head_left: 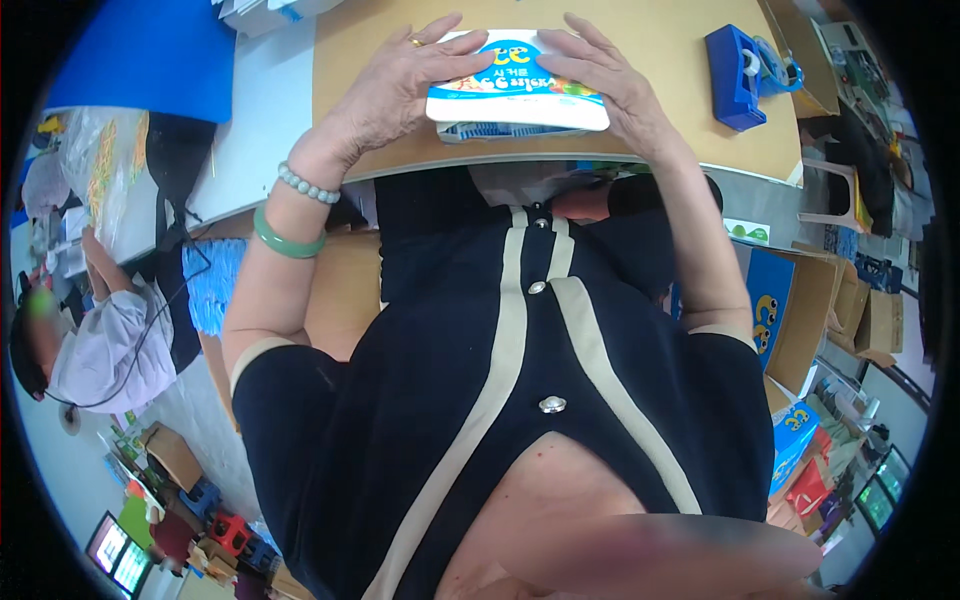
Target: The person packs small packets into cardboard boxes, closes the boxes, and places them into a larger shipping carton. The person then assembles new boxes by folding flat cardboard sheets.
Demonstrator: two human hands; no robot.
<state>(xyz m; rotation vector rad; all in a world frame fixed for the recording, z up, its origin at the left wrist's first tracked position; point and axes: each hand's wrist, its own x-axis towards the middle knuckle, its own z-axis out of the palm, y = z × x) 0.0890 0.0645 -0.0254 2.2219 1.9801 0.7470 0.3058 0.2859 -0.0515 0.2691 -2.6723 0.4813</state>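
**Flat packet held between two hands at table edge**

A flat white and blue packet (518,85) is clasped from both sides. The left hand (400,90) is laid over its left end, fingers spread and bent across the top; a ring is worn on one finger. The right hand (610,85) is pressed on the right end, fingers extended over the top. The packet is rested on a brown cardboard sheet (650,40), near the edge closest to the person. A bead bracelet (308,185) and a green bangle (285,240) are worn on the left wrist. A blue tape dispenser (740,75) is set further right on the sheet, well apart from the packet. An open cardboard box (800,320) is placed below the table at the right. Another person in a pale shirt (110,340) is seated at far left.
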